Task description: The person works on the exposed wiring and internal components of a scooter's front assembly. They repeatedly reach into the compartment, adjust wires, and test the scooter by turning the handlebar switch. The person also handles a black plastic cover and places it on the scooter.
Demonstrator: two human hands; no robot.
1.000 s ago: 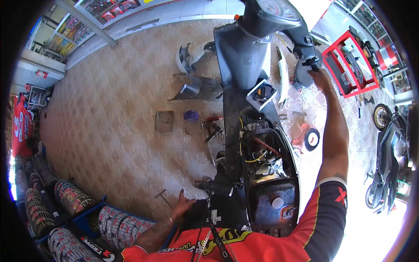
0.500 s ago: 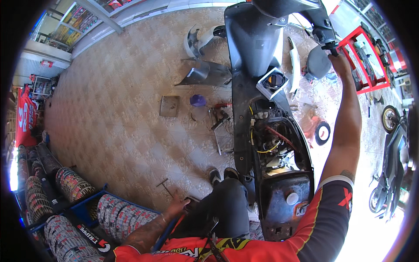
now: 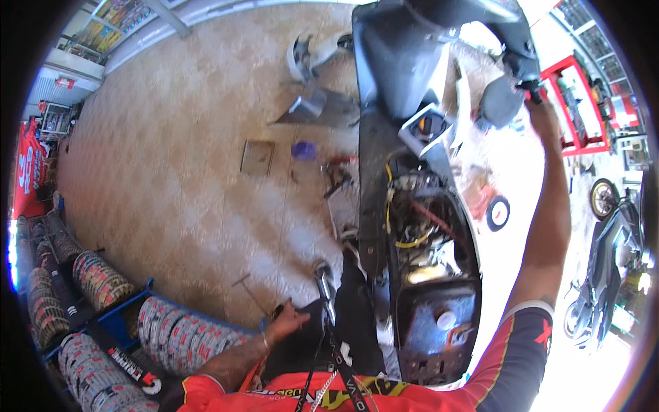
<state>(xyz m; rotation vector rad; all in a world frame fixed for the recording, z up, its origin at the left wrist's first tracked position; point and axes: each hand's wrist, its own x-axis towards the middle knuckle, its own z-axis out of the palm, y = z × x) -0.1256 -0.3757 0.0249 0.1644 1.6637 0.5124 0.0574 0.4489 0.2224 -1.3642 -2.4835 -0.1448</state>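
Since the earlier frame: the left hand (image 3: pixel 288 320) spreads over the dark trousers (image 3: pixel 353 312), and the lanyard (image 3: pixel 336 348) swings forward along them; the right hand (image 3: pixel 541 108) stays at the handlebar.
Right hand: fingers wrapped around the handlebar grip (image 3: pixel 532 88), the arm stretched well forward; the picture is a little blurred there.
Left hand: fingers apart, one pointing inward; whether it touches the trousers, I cannot tell.
Scooter: the partly stripped black scooter (image 3: pixel 375 185) stands just to the person's right, running up the middle of the view.
Open body: a yellow tube (image 3: pixel 414 244) shows among the bared parts, with a metal tank (image 3: pixel 423 333) nearer the person, its round white cap (image 3: pixel 445 320) in place.
On the scooter: a white square tray (image 3: pixel 417 143) sits tilted, a dark round part inside it.
Floor, left: a T-handled tool (image 3: pixel 254 295) near the left hand; farther off, a shallow square tray (image 3: pixel 257 158) beside a purple item (image 3: pixel 303 150), and a loose grey panel (image 3: pixel 314 108) beyond.
Floor, right: a small wheel (image 3: pixel 497 213) and a red rack (image 3: pixel 583 149).
Lower left: wrapped tyres (image 3: pixel 175 336) in rows.
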